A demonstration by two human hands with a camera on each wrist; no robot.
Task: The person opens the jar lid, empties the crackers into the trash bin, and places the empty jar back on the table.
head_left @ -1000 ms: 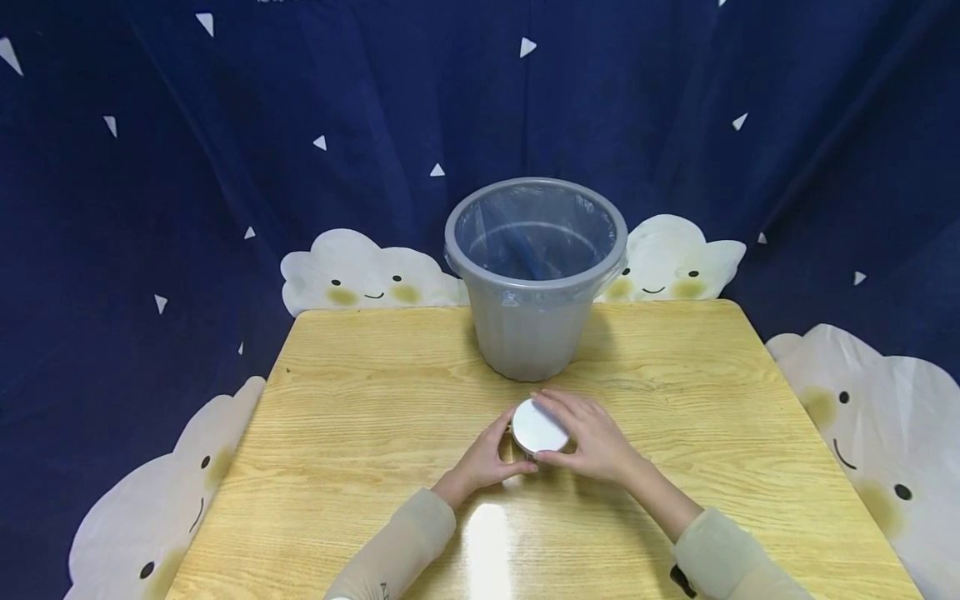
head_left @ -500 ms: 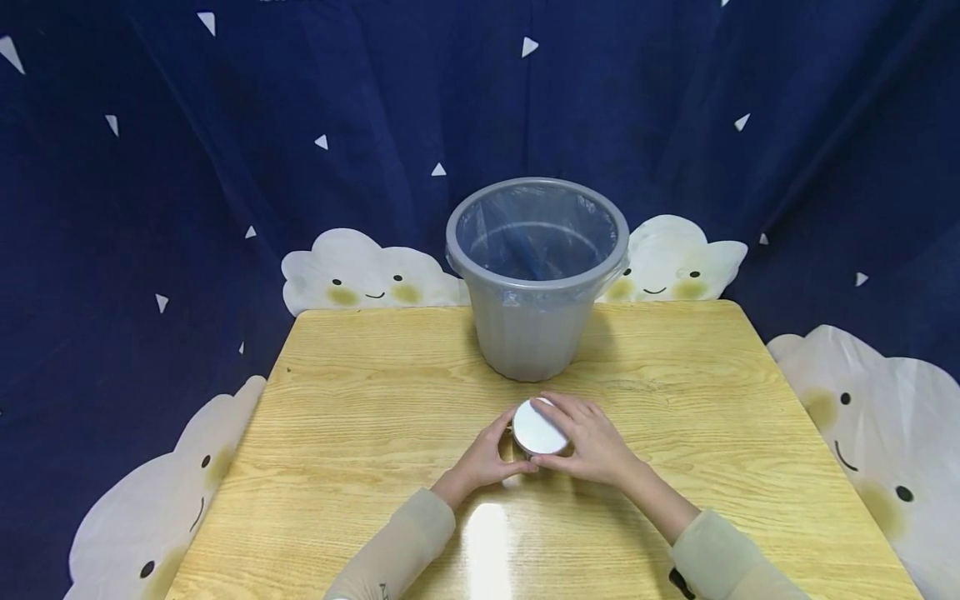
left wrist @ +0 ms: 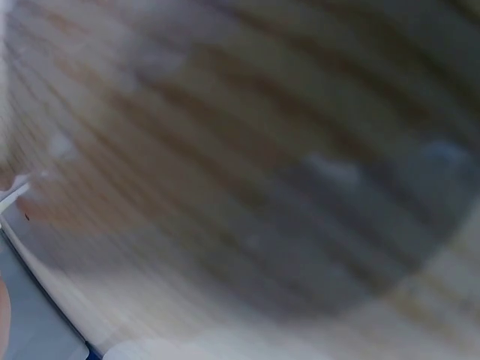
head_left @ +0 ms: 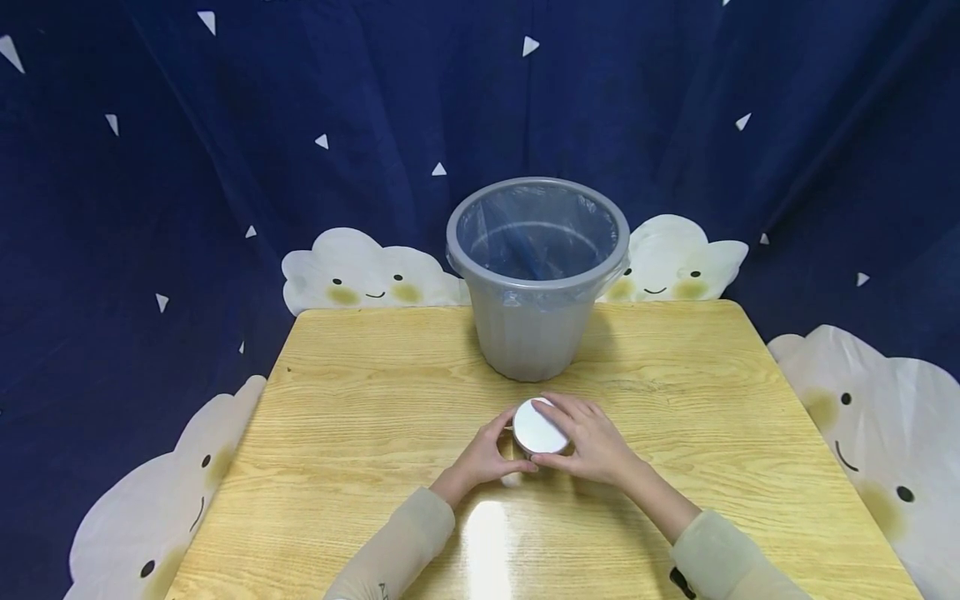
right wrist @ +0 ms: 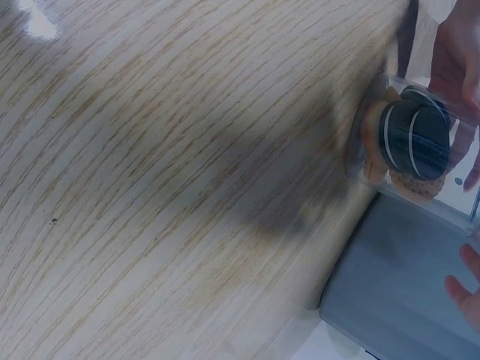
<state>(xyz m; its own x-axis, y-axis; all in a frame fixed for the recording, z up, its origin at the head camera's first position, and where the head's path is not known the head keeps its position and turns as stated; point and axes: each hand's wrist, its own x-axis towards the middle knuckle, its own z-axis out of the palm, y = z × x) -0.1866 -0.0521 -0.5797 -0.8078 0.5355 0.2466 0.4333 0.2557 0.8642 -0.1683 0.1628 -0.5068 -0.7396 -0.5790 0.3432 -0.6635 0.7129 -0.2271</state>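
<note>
Barely shifted since a second ago: right hand (head_left: 592, 442) drawn a touch nearer on the white lid (head_left: 538, 428), left hand (head_left: 486, 457) unchanged. Both hands curled round a small clear jar (head_left: 525, 450), standing upright on the wooden table (head_left: 360, 417), near its middle and just in front of the grey bin (head_left: 534, 279). Left hand grasping the jar's side from the left, thumb and fingers wrapped around the wall. Right hand clasping the lid from the right, fingers over the far rim, thumb at the near edge. Seen from the right wrist: jar (right wrist: 405, 142) holding orange-brown pieces and a dark round object with a pale stripe, fingertips (right wrist: 465, 285) at the frame's right edge. Left wrist view too blurred to read beyond wood grain. Bin lined with a clear plastic bag, set toward the table's far edge. Behind, a dark blue curtain (head_left: 150, 167) with white triangles and smiling clouds.
</note>
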